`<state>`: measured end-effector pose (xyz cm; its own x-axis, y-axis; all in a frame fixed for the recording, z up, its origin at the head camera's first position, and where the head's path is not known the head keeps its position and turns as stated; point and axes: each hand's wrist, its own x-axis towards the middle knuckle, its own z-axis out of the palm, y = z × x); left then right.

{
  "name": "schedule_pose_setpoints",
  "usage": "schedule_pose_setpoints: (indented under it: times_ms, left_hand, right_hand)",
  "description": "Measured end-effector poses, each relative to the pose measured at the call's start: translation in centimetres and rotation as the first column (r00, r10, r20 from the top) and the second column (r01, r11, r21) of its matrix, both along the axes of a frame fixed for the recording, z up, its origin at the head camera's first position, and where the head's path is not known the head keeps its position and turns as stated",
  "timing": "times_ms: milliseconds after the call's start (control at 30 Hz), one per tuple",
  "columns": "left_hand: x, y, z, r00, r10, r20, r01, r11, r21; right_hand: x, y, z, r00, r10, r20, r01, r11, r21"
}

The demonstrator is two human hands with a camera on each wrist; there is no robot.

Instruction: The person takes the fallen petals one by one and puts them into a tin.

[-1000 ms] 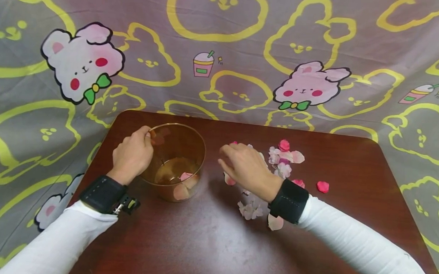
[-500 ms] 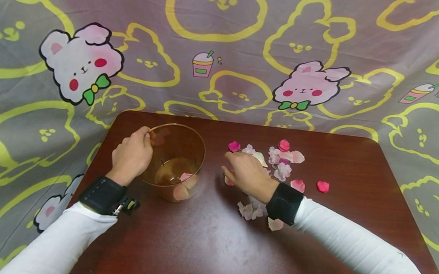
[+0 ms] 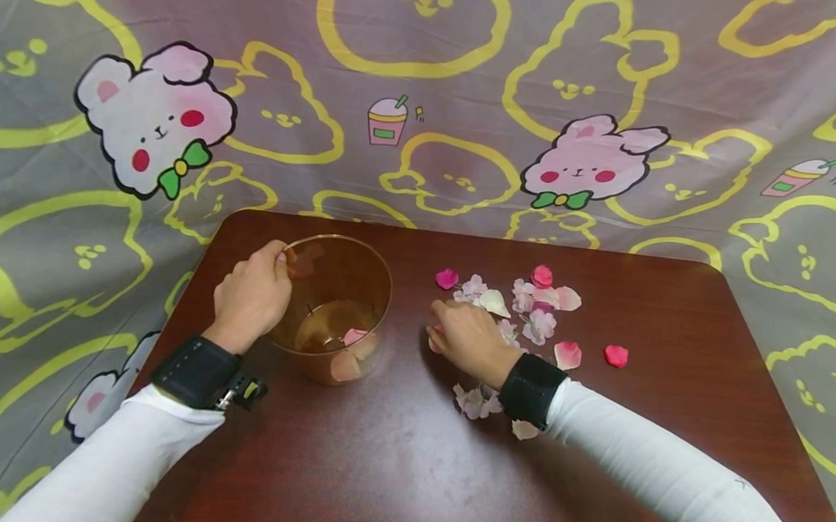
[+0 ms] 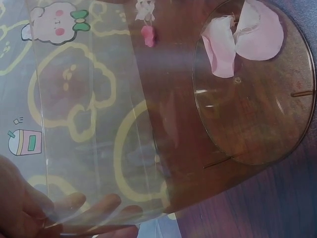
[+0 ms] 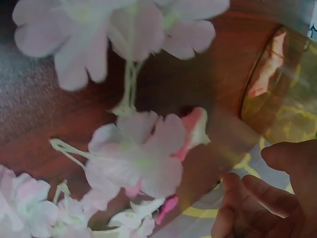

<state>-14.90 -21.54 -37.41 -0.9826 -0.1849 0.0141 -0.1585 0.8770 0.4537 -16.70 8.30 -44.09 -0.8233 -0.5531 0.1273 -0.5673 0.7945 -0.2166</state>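
A see-through amber bucket (image 3: 333, 288) stands on the left half of the brown table, with a few pale pink petals (image 4: 260, 32) at its bottom. My left hand (image 3: 251, 296) grips its rim on the left side; the fingers show through the clear wall in the left wrist view. To the right of the bucket, my right hand (image 3: 474, 337) is low over artificial petals and blossoms. Its thumb and fingers (image 5: 277, 196) are bent and apart, with nothing visible between them. Near them lie a pink-and-white petal (image 5: 194, 133) and a pale blossom (image 5: 141, 156).
Pale blossoms (image 3: 540, 326), a white petal (image 3: 493, 303), a magenta petal (image 3: 447, 279) and a red petal (image 3: 615, 356) are scattered on the table (image 3: 380, 477). A cartoon-print cloth (image 3: 460, 99) hangs behind the table's back edge.
My right hand has moved down and slightly right, toward the petals, uncovering the magenta petal and nearby blossoms behind it. My left hand and the bucket have stayed put.
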Motion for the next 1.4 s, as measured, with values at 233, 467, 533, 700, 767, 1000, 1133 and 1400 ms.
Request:
schedule_pose_setpoints:
  times_ms: [233, 467, 533, 700, 767, 1000, 1133, 1400]
  left_hand:
    - [0.0, 0.0, 0.0, 1.0, -0.001, -0.007, 0.001, 1.0, -0.007]
    - [0.0, 0.1, 0.0, 1.0, 0.003, -0.001, -0.003, 1.0, -0.005]
    - [0.0, 0.1, 0.0, 1.0, 0.005, 0.0, -0.005, 1.0, -0.006]
    - [0.0, 0.1, 0.0, 1.0, 0.003, 0.006, -0.003, 1.0, -0.005]
    - [0.0, 0.2, -0.1, 1.0, 0.004, 0.009, -0.004, 1.0, -0.004]
    - [0.0, 0.1, 0.0, 1.0, 0.003, 0.008, -0.003, 1.0, 0.0]
    - [0.0, 0.0, 0.0, 1.0, -0.003, 0.003, 0.003, 1.0, -0.005]
    - [0.0, 0.0, 0.0, 1.0, -0.005, 0.001, 0.005, 1.0, -0.008]
  right_hand:
    - [0.1, -0.3, -1.5, 0.999, -0.005, 0.042, 0.004, 1.0, 0.03]
    - [0.0, -0.4, -2.5, 0.998, -0.024, 0.063, 0.019, 0.997, 0.071]
    - [-0.1, -0.4, -2.6, 0.997, -0.029, 0.068, 0.024, 0.997, 0.076]
    - [0.0, -0.4, -2.9, 0.995, -0.039, 0.092, 0.031, 0.996, 0.083]
    - [0.1, -0.5, -3.1, 0.995, -0.04, 0.094, 0.032, 0.996, 0.08]
    - [0.2, -0.6, -3.5, 0.999, -0.023, 0.048, 0.019, 0.998, 0.067]
    - [0.3, -0.6, -3.6, 0.999, 0.008, 0.045, -0.012, 0.995, 0.096]
    - [0.4, -0.5, -3.8, 0.998, 0.043, 0.049, -0.049, 0.99, 0.131]
